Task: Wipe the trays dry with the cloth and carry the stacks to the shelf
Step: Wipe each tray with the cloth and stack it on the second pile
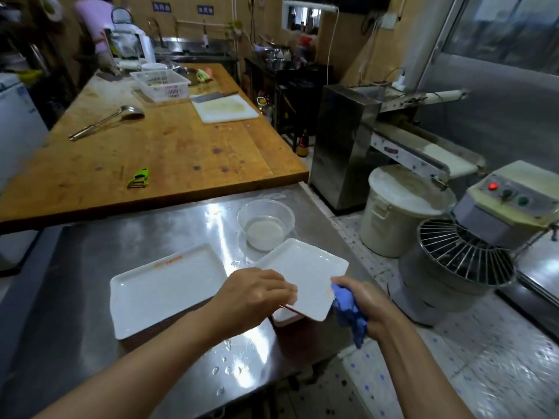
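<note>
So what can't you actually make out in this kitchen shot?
Head view only:
- Stack under the lifted tray: count hidden by tray and left hand.
- Red print on the large tray: too blurred.
- Blue cloth: partly bunched inside the right hand.
- Shelf: not visible.

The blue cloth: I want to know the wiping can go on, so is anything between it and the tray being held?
Nothing visible. The blue cloth, gripped by the right hand, already meets the near corner of the small tray, which the left hand holds.
</note>
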Demonstrator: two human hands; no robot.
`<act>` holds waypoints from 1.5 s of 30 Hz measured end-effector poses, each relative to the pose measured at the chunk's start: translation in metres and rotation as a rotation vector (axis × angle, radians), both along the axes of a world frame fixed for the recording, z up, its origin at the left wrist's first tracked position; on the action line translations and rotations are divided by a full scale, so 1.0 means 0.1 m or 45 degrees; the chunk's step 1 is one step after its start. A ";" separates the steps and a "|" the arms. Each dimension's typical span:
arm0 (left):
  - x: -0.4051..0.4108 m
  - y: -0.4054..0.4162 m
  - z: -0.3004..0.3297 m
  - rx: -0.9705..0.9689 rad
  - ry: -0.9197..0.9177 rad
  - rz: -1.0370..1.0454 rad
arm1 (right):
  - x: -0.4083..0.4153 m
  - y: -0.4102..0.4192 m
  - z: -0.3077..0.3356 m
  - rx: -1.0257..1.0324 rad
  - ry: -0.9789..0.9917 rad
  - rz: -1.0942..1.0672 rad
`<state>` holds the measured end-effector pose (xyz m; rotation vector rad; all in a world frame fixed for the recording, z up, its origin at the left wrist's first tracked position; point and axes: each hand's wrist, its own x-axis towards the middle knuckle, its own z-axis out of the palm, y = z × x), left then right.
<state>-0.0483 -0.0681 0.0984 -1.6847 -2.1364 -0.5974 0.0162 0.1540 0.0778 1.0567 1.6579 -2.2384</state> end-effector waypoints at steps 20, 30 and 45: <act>-0.15 -0.62 -0.44 -0.223 -0.435 1.038 | -0.36 -0.22 -0.83 0.160 -0.275 -0.570; -0.05 -0.87 -0.51 -0.176 -0.546 1.186 | -0.45 -0.17 -1.17 0.390 -0.344 -0.411; 0.02 -1.45 -0.50 0.022 -0.722 1.470 | -0.82 -1.06 -0.26 0.417 0.169 0.138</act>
